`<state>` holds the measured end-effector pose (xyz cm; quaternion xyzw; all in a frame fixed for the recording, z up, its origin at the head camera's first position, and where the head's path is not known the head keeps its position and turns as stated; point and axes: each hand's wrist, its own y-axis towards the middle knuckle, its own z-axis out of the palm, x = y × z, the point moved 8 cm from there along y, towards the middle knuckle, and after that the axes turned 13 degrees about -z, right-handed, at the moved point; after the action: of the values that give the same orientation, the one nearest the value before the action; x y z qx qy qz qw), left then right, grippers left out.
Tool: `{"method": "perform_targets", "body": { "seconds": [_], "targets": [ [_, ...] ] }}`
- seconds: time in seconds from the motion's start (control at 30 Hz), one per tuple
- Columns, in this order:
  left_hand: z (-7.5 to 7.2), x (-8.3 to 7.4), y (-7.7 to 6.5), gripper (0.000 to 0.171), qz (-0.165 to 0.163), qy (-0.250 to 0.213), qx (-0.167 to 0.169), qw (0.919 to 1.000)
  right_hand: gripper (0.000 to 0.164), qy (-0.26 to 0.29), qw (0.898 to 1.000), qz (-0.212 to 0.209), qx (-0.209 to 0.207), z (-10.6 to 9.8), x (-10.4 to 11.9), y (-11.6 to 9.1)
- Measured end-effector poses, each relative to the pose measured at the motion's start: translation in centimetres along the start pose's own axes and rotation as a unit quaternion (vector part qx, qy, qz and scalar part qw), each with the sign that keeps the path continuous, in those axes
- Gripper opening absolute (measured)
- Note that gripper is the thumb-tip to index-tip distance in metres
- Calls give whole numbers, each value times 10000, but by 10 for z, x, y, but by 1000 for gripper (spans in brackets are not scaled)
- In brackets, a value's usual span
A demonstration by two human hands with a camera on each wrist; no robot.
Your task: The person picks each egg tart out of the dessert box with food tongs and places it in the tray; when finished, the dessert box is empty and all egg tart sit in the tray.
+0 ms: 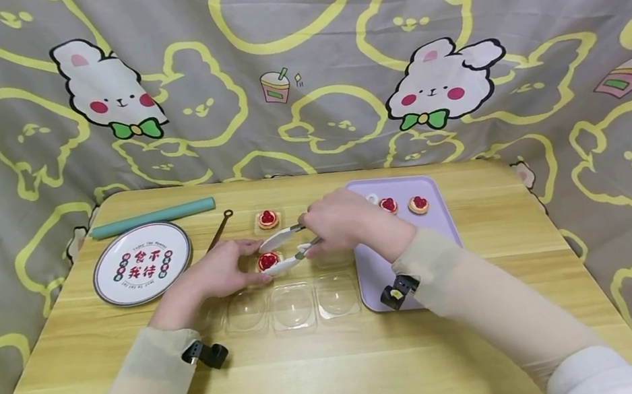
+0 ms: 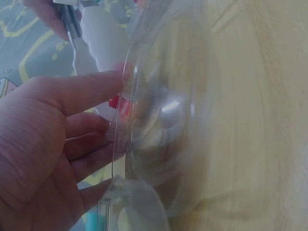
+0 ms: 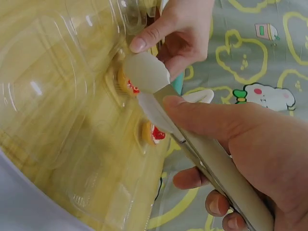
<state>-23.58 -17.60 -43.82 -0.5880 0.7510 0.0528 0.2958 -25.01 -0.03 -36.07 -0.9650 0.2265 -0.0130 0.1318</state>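
My left hand (image 1: 213,271) holds the edges of a clear plastic box (image 2: 122,139), thumb and fingers on opposite sides. Inside that box is a small tart (image 1: 268,261) with a red topping. From the right, my right hand (image 1: 339,219) grips a pair of tongs (image 3: 147,72) with broad white tips and metal arms. The tips are around the tart, partly covering it in the right wrist view. Behind it, another red-topped tart (image 1: 267,218) sits in its own clear box.
Several clear box halves (image 1: 292,306) lie in front of the hands. A lilac tray (image 1: 385,275) with red-topped tarts (image 1: 418,205) is at right. At left are a printed plate (image 1: 146,292), a green roll (image 1: 153,218) and a thin brown stick with a looped end (image 1: 221,226).
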Motion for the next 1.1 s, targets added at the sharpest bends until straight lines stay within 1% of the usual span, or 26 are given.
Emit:
{"method": "perform_targets", "body": {
  "seconds": [0.07,0.13,0.43,0.67,0.8,0.97,1.03,1.1],
  "targets": [
    [0,1,0,82,-14,-20,14,10000,52,-160,9999,-18,48,-1,3,1],
    [0,1,0,82,-23,-16,32,10000,52,-206,9998,-13,54,-1,3,1],
    [0,2,0,82,-84,-62,79,9999,52,-156,9994,-235,-183,9,0,-4],
    [2,6,-1,82,-27,-166,24,9999,54,185,9987,-245,-413,14,-8,-13],
    [3,8,-3,80,-55,-247,9,9997,58,395,9976,-199,-534,12,-12,-21],
    [3,7,-3,80,-32,-269,8,9996,67,722,9958,-7,-566,9,-19,-37],
    [4,6,-3,80,-27,-260,34,9997,66,841,9945,59,-613,8,-23,-44],
    [4,6,-3,81,-41,-250,73,9997,62,904,9932,94,-721,6,-27,-52]
  ]
}}
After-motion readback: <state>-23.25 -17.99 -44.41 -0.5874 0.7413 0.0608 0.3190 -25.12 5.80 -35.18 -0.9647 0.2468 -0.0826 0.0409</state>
